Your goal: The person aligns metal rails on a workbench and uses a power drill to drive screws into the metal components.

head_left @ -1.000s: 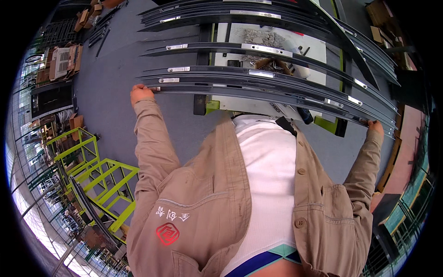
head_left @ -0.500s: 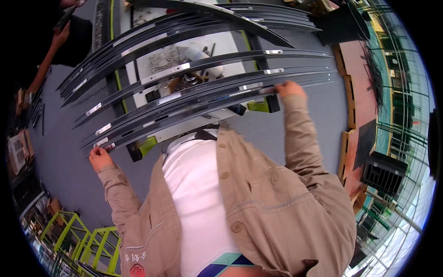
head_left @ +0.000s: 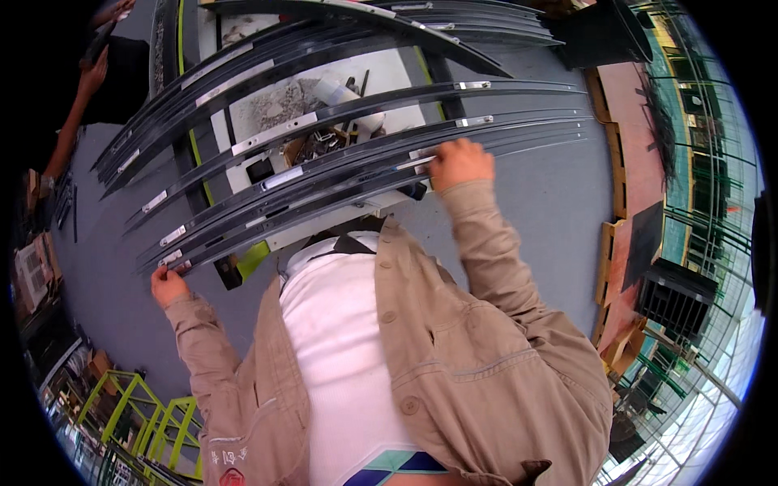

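Several long dark metal rails with silver plates lie side by side across the work stand. My left hand (head_left: 168,287) is closed in a pinch at the left end of the nearest rail (head_left: 300,215). Farther right along the same rail, my right hand (head_left: 462,165) is closed with its fingertips on the rail, right beside a silver plate (head_left: 423,153). The knuckles hide just what those fingertips press. Another silver plate (head_left: 475,121) sits on the rail just beyond that hand.
Small dark parts (head_left: 318,147) and a white cylinder (head_left: 339,93) lie on the white surface under the rails. One dark rail (head_left: 405,28) crosses the others slantwise at the back. A black bin (head_left: 604,36) stands far right. Another person's arm (head_left: 74,121) shows at far left.
My right hand has slid left along the nearest rail, toward the silver plate. My left hand has shifted slightly left and down, staying at the rail's left end.
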The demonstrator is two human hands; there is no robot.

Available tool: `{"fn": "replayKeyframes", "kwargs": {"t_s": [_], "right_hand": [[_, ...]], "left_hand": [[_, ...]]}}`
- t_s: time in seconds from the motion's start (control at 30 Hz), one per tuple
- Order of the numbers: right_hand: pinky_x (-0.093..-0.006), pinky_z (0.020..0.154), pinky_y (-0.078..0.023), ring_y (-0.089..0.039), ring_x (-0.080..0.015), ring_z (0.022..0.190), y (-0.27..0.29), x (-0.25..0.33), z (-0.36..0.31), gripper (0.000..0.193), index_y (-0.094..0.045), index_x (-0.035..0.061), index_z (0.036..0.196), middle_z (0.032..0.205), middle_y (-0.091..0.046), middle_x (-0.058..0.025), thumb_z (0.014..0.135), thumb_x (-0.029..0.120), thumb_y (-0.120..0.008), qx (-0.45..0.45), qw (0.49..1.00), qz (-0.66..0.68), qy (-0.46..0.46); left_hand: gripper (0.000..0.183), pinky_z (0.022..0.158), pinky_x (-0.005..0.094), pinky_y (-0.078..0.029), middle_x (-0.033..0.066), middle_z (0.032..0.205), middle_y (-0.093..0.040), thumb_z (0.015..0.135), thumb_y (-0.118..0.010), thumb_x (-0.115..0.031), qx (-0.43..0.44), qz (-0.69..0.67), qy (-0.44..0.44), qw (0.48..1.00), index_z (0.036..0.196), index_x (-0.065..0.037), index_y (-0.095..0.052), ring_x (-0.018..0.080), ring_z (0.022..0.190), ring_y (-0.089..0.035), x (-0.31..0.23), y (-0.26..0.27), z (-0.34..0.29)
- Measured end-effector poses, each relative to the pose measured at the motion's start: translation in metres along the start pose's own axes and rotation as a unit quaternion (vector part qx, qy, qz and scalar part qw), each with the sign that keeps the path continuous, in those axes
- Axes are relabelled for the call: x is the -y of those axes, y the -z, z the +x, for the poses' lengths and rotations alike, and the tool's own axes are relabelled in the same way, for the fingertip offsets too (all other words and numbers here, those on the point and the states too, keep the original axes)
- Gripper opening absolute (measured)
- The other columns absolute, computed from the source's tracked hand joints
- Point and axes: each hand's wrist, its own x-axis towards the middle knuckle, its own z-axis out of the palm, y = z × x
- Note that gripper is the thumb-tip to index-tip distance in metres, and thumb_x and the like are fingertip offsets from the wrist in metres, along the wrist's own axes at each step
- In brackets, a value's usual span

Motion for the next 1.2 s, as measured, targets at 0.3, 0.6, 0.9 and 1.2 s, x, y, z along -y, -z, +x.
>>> {"fn": "replayKeyframes", "kwargs": {"t_s": [0.3,0.6,0.9,1.2], "right_hand": [[-0.0491,0.088,-0.05,-0.068,-0.0299,0.107,-0.01,-0.26,0.077,0.023,-0.071,0.0227,0.112,0.112,-0.073,-0.0065,0.094,0.032,-0.061,0.095,0.963,-0.146,-0.203],[-0.0547,0.099,-0.038,-0.064,-0.0271,0.118,-0.015,-0.325,0.114,0.031,-0.065,0.0259,0.124,0.124,-0.07,-0.0033,0.099,0.038,-0.052,0.146,0.92,-0.25,-0.263],[-0.0612,0.105,-0.035,-0.052,-0.0304,0.134,-0.047,-0.414,0.121,0.047,-0.052,0.0265,0.141,0.144,-0.057,-0.007,0.101,0.045,-0.036,0.177,0.916,-0.241,-0.267],[-0.0587,0.104,-0.033,-0.057,-0.0317,0.129,-0.048,-0.397,0.125,0.038,-0.06,0.0283,0.133,0.137,-0.063,-0.0089,0.102,0.034,-0.039,0.136,0.918,-0.201,-0.313]], "left_hand": [[0.025,0.093,0.0451,-0.05,0.0226,0.112,-0.064,0.084,-0.057,-0.007,-0.039,0.067,0.025,0.997,0.106,-0.001,-0.068,0.0375,0.103,-0.062,-0.043,0.011,-0.015],[0.026,0.089,0.0432,-0.054,0.0233,0.106,-0.067,0.081,-0.057,-0.001,-0.03,-0.012,0.048,0.998,0.105,0.003,-0.065,0.0356,0.095,-0.067,0.014,0.006,0.004],[0.025,0.092,0.0423,-0.052,0.0204,0.106,-0.068,0.082,-0.062,-0.006,-0.06,0.121,0.082,0.987,0.107,0.0,-0.066,0.0341,0.101,-0.066,-0.042,0.027,0.002],[0.025,0.09,0.0397,-0.053,0.0181,0.111,-0.064,0.084,-0.062,-0.007,-0.054,0.072,0.087,0.992,0.108,-0.001,-0.066,0.0317,0.101,-0.064,-0.015,0.029,0.003]]}}
